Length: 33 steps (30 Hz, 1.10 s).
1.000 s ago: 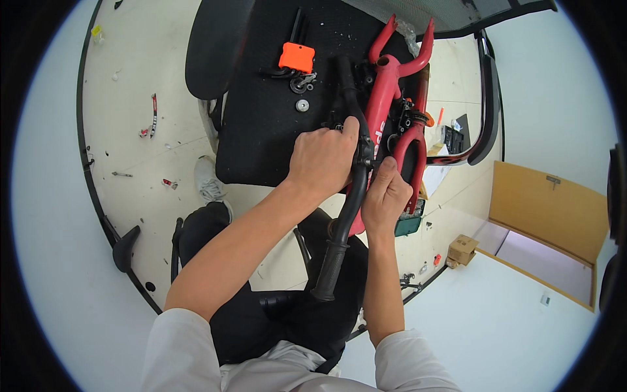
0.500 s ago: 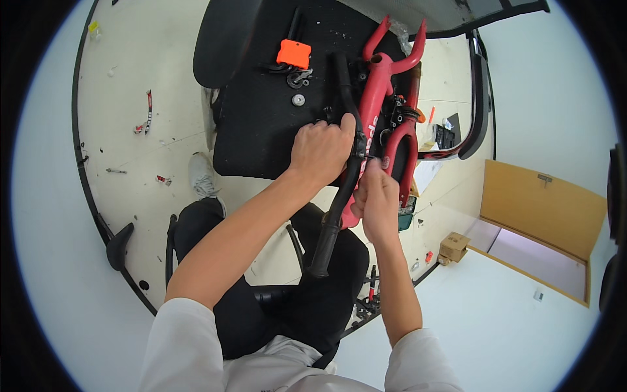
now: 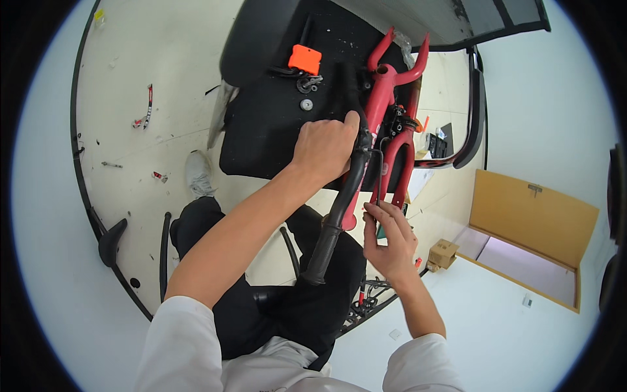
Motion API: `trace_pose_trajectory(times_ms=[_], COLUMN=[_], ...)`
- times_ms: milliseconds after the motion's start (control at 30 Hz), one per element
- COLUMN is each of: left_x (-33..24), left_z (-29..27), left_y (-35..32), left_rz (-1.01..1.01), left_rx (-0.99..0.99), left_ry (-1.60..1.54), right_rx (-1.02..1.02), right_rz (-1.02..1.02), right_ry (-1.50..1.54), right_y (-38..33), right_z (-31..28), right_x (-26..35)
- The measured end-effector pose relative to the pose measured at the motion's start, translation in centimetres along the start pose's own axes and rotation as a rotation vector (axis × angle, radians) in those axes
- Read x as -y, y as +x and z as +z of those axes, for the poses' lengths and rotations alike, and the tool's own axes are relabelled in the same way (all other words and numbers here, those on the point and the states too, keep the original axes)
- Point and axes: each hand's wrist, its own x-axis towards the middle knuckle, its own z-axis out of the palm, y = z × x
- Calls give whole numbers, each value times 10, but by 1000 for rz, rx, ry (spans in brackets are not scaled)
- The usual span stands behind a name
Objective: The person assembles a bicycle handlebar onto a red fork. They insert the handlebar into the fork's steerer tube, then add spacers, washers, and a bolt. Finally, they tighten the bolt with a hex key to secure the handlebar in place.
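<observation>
My left hand [image 3: 325, 149] is closed around the middle of a black bicycle handlebar [image 3: 336, 219] with a rubber grip on its near end. Between the fingertips of my right hand [image 3: 392, 240] is the long arm of a thin, dark L-shaped hex key [image 3: 381, 175]. Its short end meets the clamp area of the handlebar. Beneath the bar lies a pink bicycle frame [image 3: 380, 98], and a red fork [image 3: 408, 147] rests to its right. The bar hides part of the frame.
These parts lie on a black chair seat [image 3: 251, 144], along with an orange tool holder [image 3: 305, 60] and a small silver round part [image 3: 306, 104]. A saddle [image 3: 113, 242] leans by the left wall. A cardboard box [image 3: 443, 253] stands on the right, near a wooden door [image 3: 532, 215].
My right hand has moved down and toward me from the clamp, and its fingers have opened out to the hex key's long arm, now exposed. My left hand keeps its hold.
</observation>
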Motion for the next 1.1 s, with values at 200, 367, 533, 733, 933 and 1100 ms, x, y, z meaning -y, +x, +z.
trace_pose_trajectory(times_ms=[200,367,533,733,933,1100], left_x=[13,19,22,28,27,27], left_z=[-7,-13,-11,-4,1,-3], left_y=[2,0,-1,-6,-5,-4], left_rz=[49,69,49,121,131,125], left_rx=[50,7,19,-23,78,99], left_ry=[-1,-25,39,72,115,68], right_rx=[269,208,218,235,229,194], right_rz=[-745,-1069,-947,-62,444,464], right_ry=[-252,-278,-199,256,635,811], right_y=[34,78,129,186,164,148], right_z=[-30,-26,-24,-8,25,35], right_x=[-24,-18,2,-16,-78,-98])
